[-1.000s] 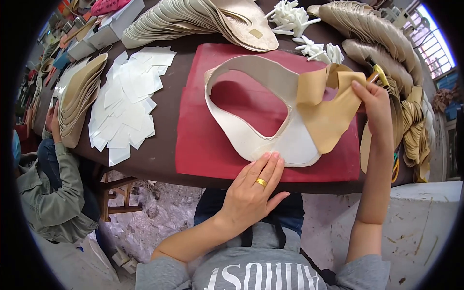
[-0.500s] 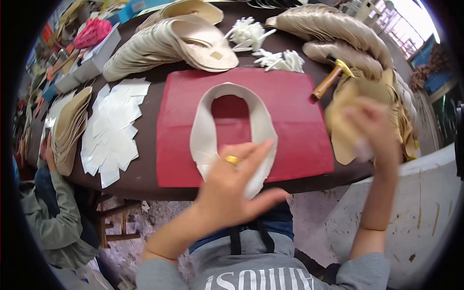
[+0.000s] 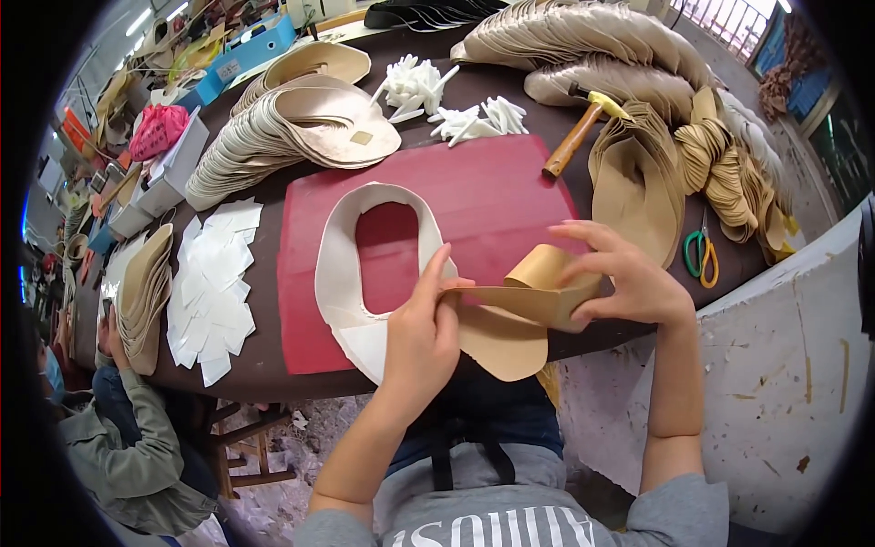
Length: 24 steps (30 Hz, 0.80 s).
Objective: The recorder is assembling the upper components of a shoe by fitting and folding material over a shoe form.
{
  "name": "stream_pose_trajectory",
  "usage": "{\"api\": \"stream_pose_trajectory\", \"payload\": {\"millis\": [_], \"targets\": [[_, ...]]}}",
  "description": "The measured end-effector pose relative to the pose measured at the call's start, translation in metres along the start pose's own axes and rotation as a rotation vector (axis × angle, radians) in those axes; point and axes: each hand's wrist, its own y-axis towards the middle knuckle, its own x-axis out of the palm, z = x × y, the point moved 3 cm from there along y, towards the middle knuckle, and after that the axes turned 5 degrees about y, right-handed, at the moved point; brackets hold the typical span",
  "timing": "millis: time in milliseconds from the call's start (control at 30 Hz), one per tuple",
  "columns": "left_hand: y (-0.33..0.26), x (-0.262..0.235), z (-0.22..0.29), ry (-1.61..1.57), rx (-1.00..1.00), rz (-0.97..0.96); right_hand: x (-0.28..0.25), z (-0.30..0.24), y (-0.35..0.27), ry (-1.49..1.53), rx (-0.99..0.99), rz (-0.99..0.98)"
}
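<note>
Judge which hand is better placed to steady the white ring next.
Left, likely: the left hand is close by the white ring, the right hand farther off, though both hold the tan piece.

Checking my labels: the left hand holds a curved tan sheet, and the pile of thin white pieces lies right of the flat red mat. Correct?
One slip: the pile of thin white pieces lies left of the flat red mat, as the head view shows. The left hand holds the curved tan sheet.
</note>
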Motion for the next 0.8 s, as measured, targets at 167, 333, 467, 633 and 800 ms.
{"api": "stream_pose_trajectory", "payload": {"millis": [167, 333, 467, 633, 800], "targets": [[0.006, -0.009, 0.015, -0.018, -0.001, 0.020, -0.021, -0.008, -0.018, 0.268, -0.306, 0.013], [-0.005, 0.000, 0.035, 0.080, -0.004, -0.096, -0.033, -0.011, -0.042, 1.064, 0.027, 0.270], [-0.024, -0.007, 0.028, 0.191, 0.107, 0.144, -0.040, -0.006, -0.018, 0.256, 0.462, 0.578], [-0.060, 0.014, 0.045, 0.324, 0.206, 0.120, -0.019, 0.007, -0.007, -0.722, 0.170, 0.846], [-0.045, 0.028, 0.023, 0.109, -0.267, -0.338, -0.023, 0.036, 0.005, -0.347, 0.515, 0.463]]}}
